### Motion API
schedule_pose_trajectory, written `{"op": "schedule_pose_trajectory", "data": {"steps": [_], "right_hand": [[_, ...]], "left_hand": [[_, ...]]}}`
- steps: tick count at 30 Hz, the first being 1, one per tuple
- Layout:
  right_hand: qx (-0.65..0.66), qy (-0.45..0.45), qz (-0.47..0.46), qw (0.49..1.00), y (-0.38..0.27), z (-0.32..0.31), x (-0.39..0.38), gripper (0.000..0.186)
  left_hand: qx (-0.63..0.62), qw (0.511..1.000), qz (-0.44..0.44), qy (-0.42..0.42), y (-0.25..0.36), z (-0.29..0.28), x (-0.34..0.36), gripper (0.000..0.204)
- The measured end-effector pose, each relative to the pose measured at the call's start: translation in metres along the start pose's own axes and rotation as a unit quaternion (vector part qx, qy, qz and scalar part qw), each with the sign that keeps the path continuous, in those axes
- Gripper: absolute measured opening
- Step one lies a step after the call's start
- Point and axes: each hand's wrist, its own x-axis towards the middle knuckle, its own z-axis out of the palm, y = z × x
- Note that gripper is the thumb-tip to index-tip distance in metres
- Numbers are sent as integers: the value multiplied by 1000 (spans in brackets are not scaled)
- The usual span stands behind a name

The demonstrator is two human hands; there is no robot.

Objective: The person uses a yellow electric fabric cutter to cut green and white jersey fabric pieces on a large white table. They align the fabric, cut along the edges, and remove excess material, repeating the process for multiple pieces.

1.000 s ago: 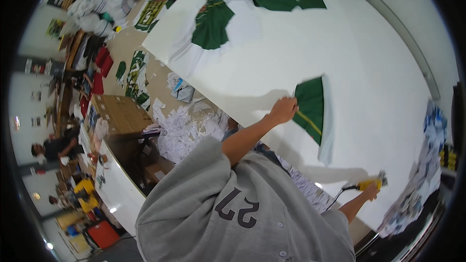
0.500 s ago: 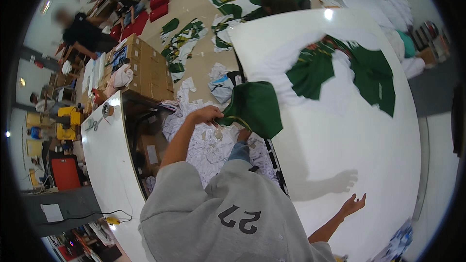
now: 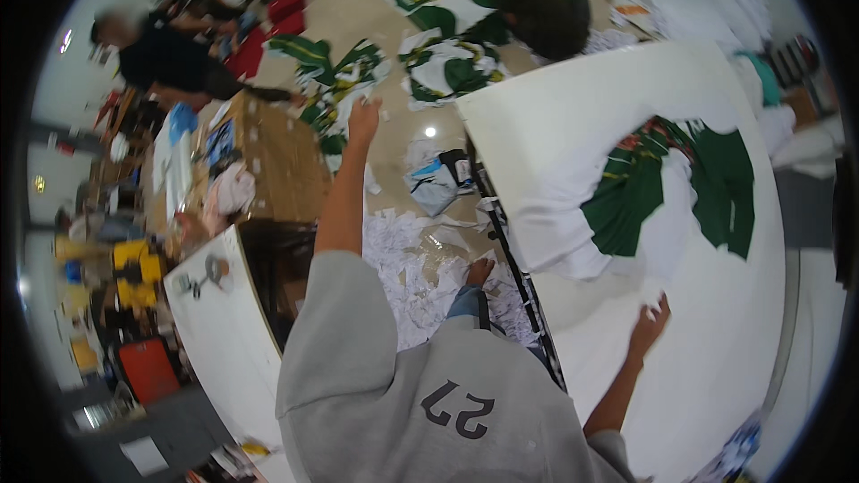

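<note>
On the right side stands the right table (image 3: 716, 358), and garment pieces (image 3: 626, 206) lie on it, farther than the right hand (image 3: 650, 326). On the left side stands the left table (image 3: 234, 349), with a carton (image 3: 291, 161) behind it. Between, scraps (image 3: 407, 259) lie on the floor (image 3: 380, 31).

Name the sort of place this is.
Probably a garment workshop: green-and-white cloth lies on a big white table, more green pieces are spread on the floor, and white scraps are heaped there.
</note>
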Motion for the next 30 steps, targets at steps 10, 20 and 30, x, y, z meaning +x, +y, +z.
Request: {"op": "schedule_pose_trajectory", "data": {"steps": [10,20,30], "right_hand": [[-89,32,165,982,-106,150,54,52],[77,-112,199,971,3,-16,-60,42],[508,-26,367,779,158,-168,-247,26]], "left_hand": [[17,917,355,-178,94,157,-355,51],[197,782,555,-206,73,182,-485,62],[67,732,579,-351,53,152,-690,20]]}}
